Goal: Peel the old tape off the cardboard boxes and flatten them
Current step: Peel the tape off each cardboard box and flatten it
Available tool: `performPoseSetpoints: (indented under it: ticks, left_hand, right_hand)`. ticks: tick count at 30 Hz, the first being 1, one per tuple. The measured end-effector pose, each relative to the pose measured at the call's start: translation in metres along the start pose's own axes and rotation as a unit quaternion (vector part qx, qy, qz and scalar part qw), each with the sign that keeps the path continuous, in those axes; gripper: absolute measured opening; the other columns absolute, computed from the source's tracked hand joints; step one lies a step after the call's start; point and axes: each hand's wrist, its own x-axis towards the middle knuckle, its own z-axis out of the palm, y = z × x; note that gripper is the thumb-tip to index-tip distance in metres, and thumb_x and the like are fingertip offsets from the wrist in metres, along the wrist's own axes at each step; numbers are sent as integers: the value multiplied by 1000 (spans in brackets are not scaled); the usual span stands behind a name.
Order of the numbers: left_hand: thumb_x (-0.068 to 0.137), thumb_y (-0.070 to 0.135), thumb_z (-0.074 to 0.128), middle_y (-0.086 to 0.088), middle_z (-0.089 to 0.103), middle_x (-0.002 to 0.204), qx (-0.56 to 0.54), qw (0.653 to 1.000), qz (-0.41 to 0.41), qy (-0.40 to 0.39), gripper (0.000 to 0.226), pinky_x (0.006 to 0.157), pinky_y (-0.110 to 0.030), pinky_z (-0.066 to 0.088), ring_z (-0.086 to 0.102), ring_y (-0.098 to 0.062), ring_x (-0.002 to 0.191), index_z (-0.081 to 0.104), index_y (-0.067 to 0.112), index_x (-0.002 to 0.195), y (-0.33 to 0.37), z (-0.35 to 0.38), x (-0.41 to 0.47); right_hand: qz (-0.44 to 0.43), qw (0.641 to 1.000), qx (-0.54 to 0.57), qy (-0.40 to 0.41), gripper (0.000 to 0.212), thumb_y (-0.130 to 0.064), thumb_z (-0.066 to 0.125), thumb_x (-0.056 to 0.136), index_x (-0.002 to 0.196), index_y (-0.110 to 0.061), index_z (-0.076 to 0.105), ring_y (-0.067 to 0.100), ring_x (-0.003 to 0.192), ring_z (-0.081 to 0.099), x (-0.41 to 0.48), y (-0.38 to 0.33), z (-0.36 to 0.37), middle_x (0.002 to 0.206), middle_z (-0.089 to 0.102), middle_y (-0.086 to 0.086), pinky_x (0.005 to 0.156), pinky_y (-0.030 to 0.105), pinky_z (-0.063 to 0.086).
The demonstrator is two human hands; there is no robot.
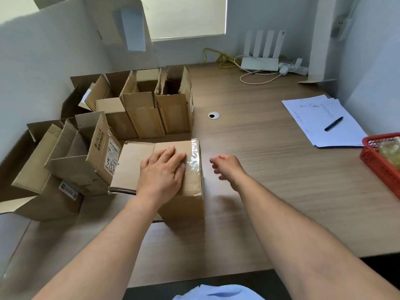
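The taped box [184, 206] stands near the front edge of the counter [270, 161], clear tape [194, 158] running along its top right edge — the left hand [161, 171] lies flat on top, grip wide, fingertips at the tape. The right hand [227, 167] hovers just beside it, grip loose and holding nothing — open boxes [140, 109] stand behind and to the left.

Brown cardboard boxes [138, 109], wood-grain table [259, 137], red mesh basket [376, 161], black pen [333, 124]
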Motion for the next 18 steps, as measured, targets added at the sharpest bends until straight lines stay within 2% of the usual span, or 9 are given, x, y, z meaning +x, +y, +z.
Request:
performPoseSetpoints:
  ticks: [4, 7, 9, 14, 18]
  left_hand:
    - [100, 45, 24, 11, 29, 155, 15, 1000, 6, 19, 44, 104, -29, 8, 19, -15, 141, 38, 42, 142, 1, 2, -6]
    - [100, 45, 22, 10, 27, 156, 20, 1000, 4, 15, 45, 105, -30, 7, 18, -15, 142, 36, 42, 143, 2, 3, -9]
    - [100, 46, 20, 10, 25, 156, 27, 1000, 5, 15, 46, 106, -31, 6, 16, -15, 142, 33, 41, 145, 1, 3, -11]
    - [100, 47, 18, 11, 19, 158, 44, 999, -14, 10, 53, 105, -28, 4, 12, -13, 142, 21, 35, 151, 2, 5, -11]
    - [99, 47, 17, 11, 17, 159, 46, 999, -17, 0, 54, 108, -29, 5, 10, -13, 142, 17, 33, 152, 3, 5, -9]
  right_hand:
    - [-39, 995, 79, -40, 16, -24, 52, 90, 96, -16, 65, 13, 74, 51, 3, -37, 4, 88, 59, 1, 65, 28, 40]
    - [-44, 992, 71, -90, 19, -30, 50, 92, 91, -22, 67, 12, 84, 56, 5, -54, 7, 92, 65, -1, 74, 32, 39]
    - [-43, 991, 49, -120, 21, -30, 50, 92, 86, -23, 68, 11, 85, 57, 6, -59, 8, 88, 65, -3, 76, 32, 38]
    - [-59, 987, 24, -145, 11, -18, 59, 87, 78, -20, 65, 10, 75, 57, 8, -61, 8, 79, 62, -3, 75, 31, 38]
    - [-79, 987, 34, -135, 15, -9, 61, 87, 75, -19, 60, 9, 75, 57, 11, -63, 5, 79, 63, -2, 75, 31, 39]
